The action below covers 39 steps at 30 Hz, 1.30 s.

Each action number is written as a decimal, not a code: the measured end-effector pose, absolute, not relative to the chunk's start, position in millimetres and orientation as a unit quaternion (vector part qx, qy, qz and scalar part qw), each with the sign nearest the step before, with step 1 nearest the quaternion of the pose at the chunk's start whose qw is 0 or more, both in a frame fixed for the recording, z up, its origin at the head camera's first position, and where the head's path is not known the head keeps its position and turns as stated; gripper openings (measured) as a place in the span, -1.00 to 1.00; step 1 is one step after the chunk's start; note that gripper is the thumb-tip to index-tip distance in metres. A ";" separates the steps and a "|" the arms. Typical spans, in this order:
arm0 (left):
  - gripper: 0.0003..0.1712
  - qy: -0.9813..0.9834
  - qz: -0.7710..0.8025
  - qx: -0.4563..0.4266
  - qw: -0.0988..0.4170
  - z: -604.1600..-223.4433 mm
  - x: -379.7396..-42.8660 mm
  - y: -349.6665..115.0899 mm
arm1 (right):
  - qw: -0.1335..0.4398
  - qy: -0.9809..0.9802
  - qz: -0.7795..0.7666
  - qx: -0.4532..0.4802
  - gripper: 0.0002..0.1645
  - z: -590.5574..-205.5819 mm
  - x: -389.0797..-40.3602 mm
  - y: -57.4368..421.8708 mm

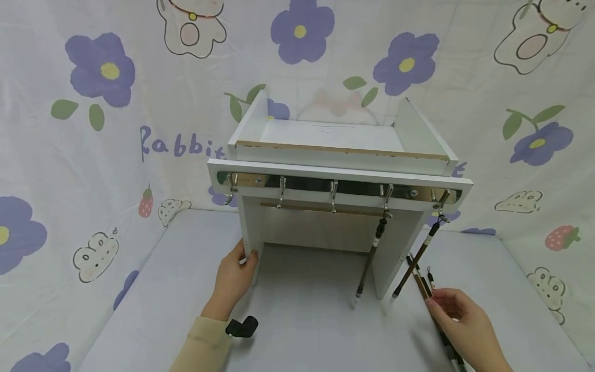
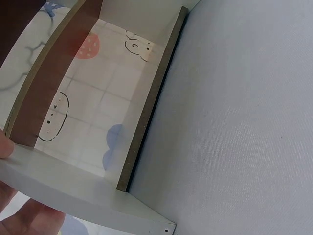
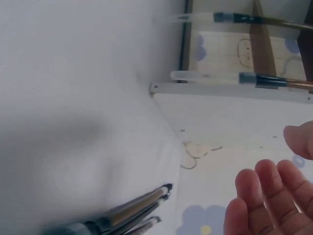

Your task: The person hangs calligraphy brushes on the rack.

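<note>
A white wooden shelf with a row of metal hooks stands on the table. My left hand grips the edge of its left side panel; in the left wrist view the fingers wrap the panel. Two calligraphy brushes hang by loops from the right-hand hooks: one brush on the fourth hook, another brush on the last. My right hand hovers over several more brushes lying at the right. In the right wrist view its loosely bent fingers hold nothing, apart from the lying brushes.
The table has a pale, smooth surface. Behind it hangs a white cloth printed with purple flowers and rabbits. An open tray tops the shelf. A black strap piece sits at the left wrist.
</note>
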<state>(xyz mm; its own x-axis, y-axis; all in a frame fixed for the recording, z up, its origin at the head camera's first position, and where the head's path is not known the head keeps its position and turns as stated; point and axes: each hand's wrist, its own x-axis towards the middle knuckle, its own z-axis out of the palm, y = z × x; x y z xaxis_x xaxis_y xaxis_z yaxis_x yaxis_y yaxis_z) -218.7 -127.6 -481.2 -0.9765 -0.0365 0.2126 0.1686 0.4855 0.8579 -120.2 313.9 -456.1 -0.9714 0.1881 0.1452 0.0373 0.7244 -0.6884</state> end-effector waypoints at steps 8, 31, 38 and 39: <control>-0.42 -0.860 -0.497 -0.040 0.107 -482.7 -219.4 -127.6 | 0.066 -0.922 0.366 -0.113 -0.23 -468.5 -125.5 325.3; -0.41 -0.860 -0.496 -0.042 0.109 -484.2 -221.9 -128.9 | -0.027 -0.888 0.389 -0.244 0.05 -495.8 -140.9 368.7; -0.42 -0.860 -0.498 -0.038 0.106 -482.5 -221.6 -128.0 | -0.077 -0.884 0.394 -0.238 0.06 -506.7 -144.1 378.4; -0.42 -0.860 -0.498 -0.037 0.105 -482.4 -221.8 -127.9 | -0.081 -0.885 0.394 -0.233 0.05 -507.9 -143.9 379.5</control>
